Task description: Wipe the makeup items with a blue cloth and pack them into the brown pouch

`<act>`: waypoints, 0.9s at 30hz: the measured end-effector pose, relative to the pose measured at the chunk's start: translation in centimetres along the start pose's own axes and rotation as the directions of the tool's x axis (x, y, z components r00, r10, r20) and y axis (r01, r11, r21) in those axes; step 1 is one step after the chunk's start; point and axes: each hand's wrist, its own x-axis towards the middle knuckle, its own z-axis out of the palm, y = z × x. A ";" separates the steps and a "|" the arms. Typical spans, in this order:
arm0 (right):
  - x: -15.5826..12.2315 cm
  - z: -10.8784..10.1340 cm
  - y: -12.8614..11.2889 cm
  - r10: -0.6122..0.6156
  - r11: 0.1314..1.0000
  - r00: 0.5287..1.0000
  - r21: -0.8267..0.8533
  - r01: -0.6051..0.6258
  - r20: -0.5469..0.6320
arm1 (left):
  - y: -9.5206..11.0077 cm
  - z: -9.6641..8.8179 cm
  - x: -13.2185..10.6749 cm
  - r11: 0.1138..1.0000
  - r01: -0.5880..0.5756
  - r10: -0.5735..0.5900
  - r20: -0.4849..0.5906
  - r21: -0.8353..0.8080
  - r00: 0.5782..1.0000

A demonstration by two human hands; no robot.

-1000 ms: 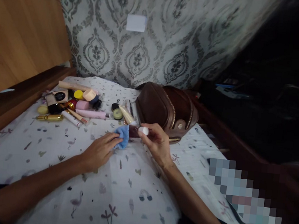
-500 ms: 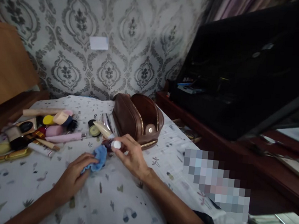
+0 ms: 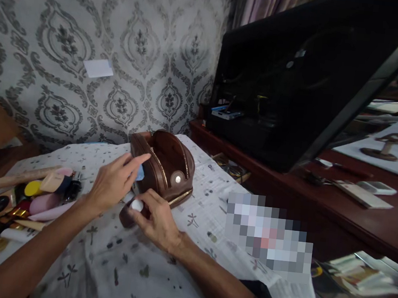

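Observation:
My right hand [image 3: 159,223] grips a small dark bottle [image 3: 127,215] with a white cap [image 3: 136,205], low over the patterned cloth. My left hand [image 3: 113,182] reaches toward the near left side of a brown toiletry bag [image 3: 151,175], index finger extended. A piece of blue cloth [image 3: 141,174] shows beyond its fingers, which look closed on it, though most of the grip is hidden. The bag is unzipped at the top, its flap with a round metal snap hanging at the front.
Makeup items, including a pink bottle [image 3: 44,203] and a yellow-capped piece [image 3: 32,188], lie heaped at left under my left forearm. White printed fabric [image 3: 101,262] covers the surface. At right stand a large black screen [image 3: 279,91] and a dark red wooden desk [image 3: 357,203].
My left hand has moved forward with the blue cloth, up to the bag's side. My right hand still holds the bottle, now nearer to me. The view has turned to the right.

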 end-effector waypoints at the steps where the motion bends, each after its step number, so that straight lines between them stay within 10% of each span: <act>1: 0.0 -0.1 -0.1 0.003 1.000 1.000 0.001 -0.003 -0.006 | 0.2 0.4 0.7 0.998 -0.034 0.033 0.024 0.057 0.999; 17: 7.0 -12.2 -3.6 0.022 0.994 0.874 -0.079 -0.069 -0.486 | -0.7 3.7 -0.5 0.990 -0.103 0.090 -0.130 -0.097 0.987; 21: 12.1 -12.3 -0.6 -0.098 0.895 0.945 -0.443 -0.053 -0.312 | -0.5 3.8 -0.7 0.989 -0.064 0.046 -0.134 -0.134 0.990; 27: 17.1 -9.9 2.0 0.154 0.570 0.983 -0.822 -0.003 0.104 | -0.5 3.8 -1.3 0.985 -0.080 0.056 -0.153 -0.156 0.987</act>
